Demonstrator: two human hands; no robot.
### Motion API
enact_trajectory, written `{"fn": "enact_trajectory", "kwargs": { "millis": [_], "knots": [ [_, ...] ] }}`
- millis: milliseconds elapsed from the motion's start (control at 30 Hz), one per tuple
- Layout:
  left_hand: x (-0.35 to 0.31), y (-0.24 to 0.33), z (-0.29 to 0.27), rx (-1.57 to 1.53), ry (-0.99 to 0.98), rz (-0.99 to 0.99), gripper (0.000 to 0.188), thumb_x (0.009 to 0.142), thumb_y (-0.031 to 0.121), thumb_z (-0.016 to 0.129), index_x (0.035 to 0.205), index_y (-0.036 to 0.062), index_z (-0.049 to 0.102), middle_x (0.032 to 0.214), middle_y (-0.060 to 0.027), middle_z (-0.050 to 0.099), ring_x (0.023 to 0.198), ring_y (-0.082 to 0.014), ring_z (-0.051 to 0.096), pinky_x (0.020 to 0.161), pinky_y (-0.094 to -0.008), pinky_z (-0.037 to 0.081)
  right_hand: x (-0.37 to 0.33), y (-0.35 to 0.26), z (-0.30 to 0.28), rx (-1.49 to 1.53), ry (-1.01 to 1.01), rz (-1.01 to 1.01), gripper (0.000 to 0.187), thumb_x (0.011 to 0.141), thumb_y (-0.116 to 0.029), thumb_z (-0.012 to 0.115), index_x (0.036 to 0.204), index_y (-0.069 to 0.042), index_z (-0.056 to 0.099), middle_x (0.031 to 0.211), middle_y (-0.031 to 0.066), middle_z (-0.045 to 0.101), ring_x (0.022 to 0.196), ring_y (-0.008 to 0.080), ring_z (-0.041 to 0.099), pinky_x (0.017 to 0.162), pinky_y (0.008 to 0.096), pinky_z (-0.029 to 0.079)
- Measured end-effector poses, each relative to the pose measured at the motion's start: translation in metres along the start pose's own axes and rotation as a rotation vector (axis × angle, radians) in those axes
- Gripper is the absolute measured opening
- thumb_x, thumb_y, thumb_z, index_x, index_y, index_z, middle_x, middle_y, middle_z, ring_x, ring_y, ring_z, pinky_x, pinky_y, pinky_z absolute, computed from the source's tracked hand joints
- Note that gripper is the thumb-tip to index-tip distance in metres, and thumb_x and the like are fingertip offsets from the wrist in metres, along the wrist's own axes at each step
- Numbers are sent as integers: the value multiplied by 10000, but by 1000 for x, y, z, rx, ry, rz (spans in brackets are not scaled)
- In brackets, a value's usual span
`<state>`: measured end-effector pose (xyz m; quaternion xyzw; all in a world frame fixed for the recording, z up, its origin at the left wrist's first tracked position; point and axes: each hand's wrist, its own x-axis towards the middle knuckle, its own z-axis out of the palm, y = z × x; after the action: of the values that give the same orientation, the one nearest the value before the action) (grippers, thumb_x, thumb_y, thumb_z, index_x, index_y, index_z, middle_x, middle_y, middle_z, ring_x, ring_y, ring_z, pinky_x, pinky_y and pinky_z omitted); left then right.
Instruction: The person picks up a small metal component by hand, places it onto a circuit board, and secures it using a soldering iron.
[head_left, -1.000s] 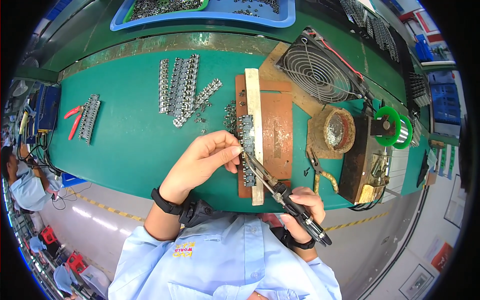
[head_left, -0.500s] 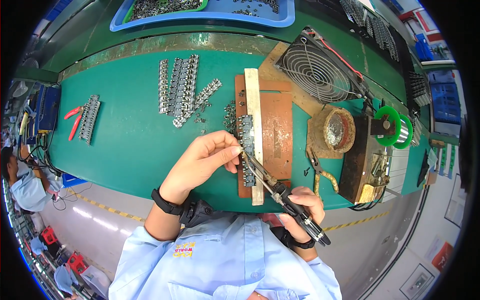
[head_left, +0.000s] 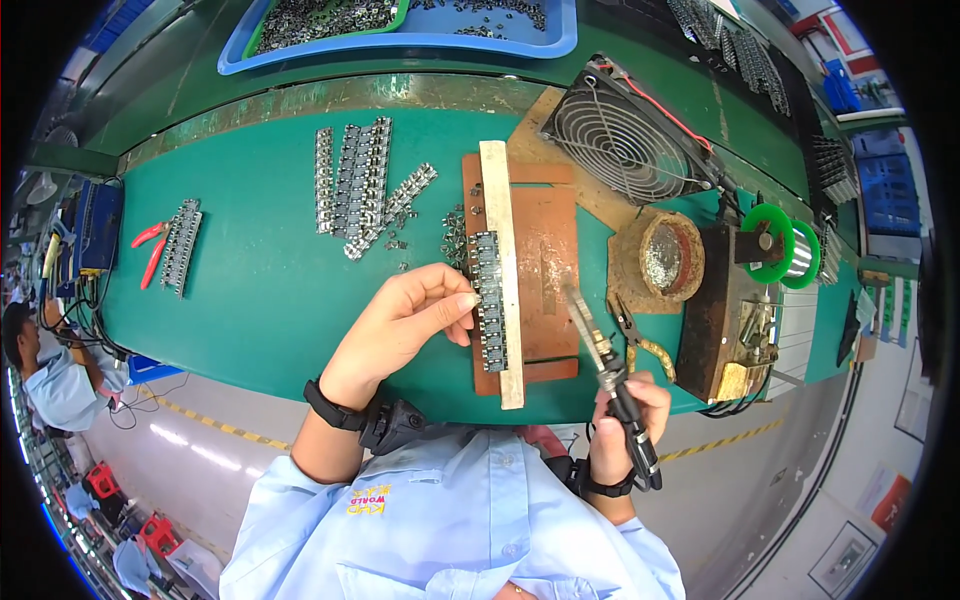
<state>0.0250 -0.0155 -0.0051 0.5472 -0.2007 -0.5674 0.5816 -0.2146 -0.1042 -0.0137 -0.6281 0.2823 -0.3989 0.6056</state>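
My left hand [head_left: 415, 310] is closed in a pinch at the left edge of a strip of small circuit boards [head_left: 487, 265]; whatever its fingertips hold is too small to make out. The strip lies along a pale wooden bar [head_left: 504, 300] on a brown board [head_left: 543, 240]. In my right hand [head_left: 640, 405] is a soldering iron [head_left: 622, 405], gripped by its black handle. Its tip is over the right part of the brown board, apart from the strip. Small loose metal parts [head_left: 454, 235] are scattered just left of the board.
More board strips [head_left: 362, 180] lie at the back left, and red-handled pliers [head_left: 152, 255] farther left. A fan [head_left: 620, 135], a round crusted pot [head_left: 668, 262], worn pliers [head_left: 650, 350] and a green solder spool [head_left: 765, 240] stand or lie to the right. A blue tray [head_left: 480, 45] sits behind.
My right hand has moved the soldering iron rightward, its tip leaving the circuit board strip. My left hand stays at about the same place on the strip.
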Motion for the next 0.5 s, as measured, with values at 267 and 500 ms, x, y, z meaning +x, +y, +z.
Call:
{"fn": "enact_trajectory", "kwargs": {
  "millis": [267, 500],
  "knots": [
    [-3, 1, -1, 26, 72, 19, 141, 891, 134, 518, 902, -3, 549, 772, -32, 577, 645, -86, 545, 587, -217, 442, -3, 19, -3, -346, -7, -184, 414, 736, -132, 656, 1071, -24, 438, 930, 126, 478, 725, 163, 468, 659, 270, 400],
    [-3, -7, 4, 387, 609, 314, 57, 853, 49, 536, 875, 3, 561, 757, -34, 567, 572, -75, 487, 513, -229, 397, 8, 16, 5, -439, -3, -363, 378, 689, -69, 698, 1018, -24, 516, 819, 126, 554, 693, 246, 518, 645, 331, 437]
  ]
}}
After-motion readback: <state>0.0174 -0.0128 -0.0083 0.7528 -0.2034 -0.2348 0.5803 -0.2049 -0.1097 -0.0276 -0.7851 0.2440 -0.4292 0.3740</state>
